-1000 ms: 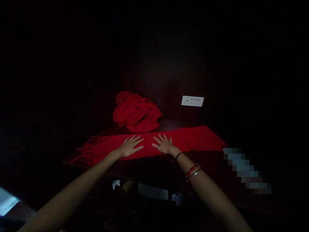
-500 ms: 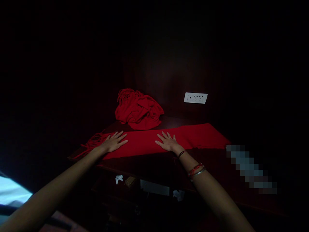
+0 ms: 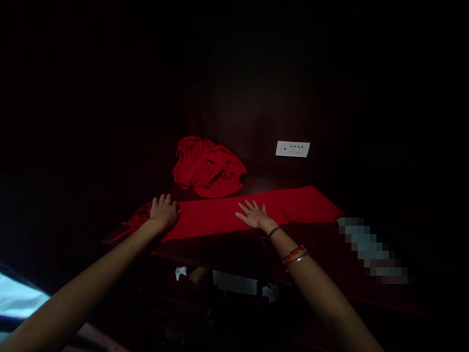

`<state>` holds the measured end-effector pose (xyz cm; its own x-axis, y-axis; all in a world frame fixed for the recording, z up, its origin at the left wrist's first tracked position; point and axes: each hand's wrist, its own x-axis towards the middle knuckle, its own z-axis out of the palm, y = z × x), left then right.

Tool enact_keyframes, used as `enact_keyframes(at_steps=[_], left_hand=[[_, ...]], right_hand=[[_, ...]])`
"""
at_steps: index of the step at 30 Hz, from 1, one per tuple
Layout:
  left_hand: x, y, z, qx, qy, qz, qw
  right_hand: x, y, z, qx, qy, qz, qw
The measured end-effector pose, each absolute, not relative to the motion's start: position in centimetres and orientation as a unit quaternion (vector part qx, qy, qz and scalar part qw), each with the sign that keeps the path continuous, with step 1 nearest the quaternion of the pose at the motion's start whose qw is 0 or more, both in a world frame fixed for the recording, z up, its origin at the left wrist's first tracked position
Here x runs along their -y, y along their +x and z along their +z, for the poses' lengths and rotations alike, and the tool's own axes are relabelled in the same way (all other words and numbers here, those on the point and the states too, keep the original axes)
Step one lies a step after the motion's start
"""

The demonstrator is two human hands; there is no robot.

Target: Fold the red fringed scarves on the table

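Compared with the frame half a second earlier, the left hand [image 3: 163, 214] has shifted slightly toward the fringe [image 3: 137, 221] of the red scarf [image 3: 210, 217], its fingers now drawn closer together; the right hand [image 3: 252, 215] keeps its place on the cloth. From my remote view, I note the right hand open, palm down, fingers spread near the scarf's middle. The left rests at the fringed end; I cannot tell whether it grips any fabric. The scarf lies flat lengthwise across the dark worktop [image 3: 220, 252], fringe near the front left corner, plain end toward the right. Behind it, by the back edge, I find a crumpled red bundle [image 3: 209, 168], also fringed. A white socket plate [image 3: 292, 149] is fixed to the wall [image 3: 252, 117] above the back edge. Below the front edge I see a white panel [image 3: 234, 282], a brown block [image 3: 198, 275] and two pale scraps [image 3: 181, 273]; a pixelated patch [image 3: 370, 249] hides something at right
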<state>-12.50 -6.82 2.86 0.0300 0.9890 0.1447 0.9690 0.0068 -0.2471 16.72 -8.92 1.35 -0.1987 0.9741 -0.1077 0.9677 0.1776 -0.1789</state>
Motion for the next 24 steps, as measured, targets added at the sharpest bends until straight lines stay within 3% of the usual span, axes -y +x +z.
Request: enact_keyframes(at_steps=[4, 8, 12, 18, 24], left_hand=[[7.7, -5.6, 1.8, 0.588, -0.806, -0.031, 0.063], [7.2, -3.0, 0.2, 0.558, -0.829, -0.028, -0.025], [6.6, -3.8, -0.4, 0.548, -0.835, -0.032, -0.028], [6.6, -3.9, -0.3, 0.545, -0.837, -0.039, -0.014], [6.0, -4.0, -0.3, 0.549, -0.835, -0.034, -0.022]], right_hand=[[9.0, 17.2, 1.4, 0.77, -0.632, 0.076, 0.042], [9.2, 17.7, 1.4, 0.754, -0.648, 0.108, -0.001], [9.5, 17.7, 1.7, 0.751, -0.652, 0.107, -0.008], [10.5, 16.6, 1.9, 0.796, -0.6, 0.051, 0.059], [10.2, 17.5, 1.1, 0.797, -0.595, 0.106, -0.012]])
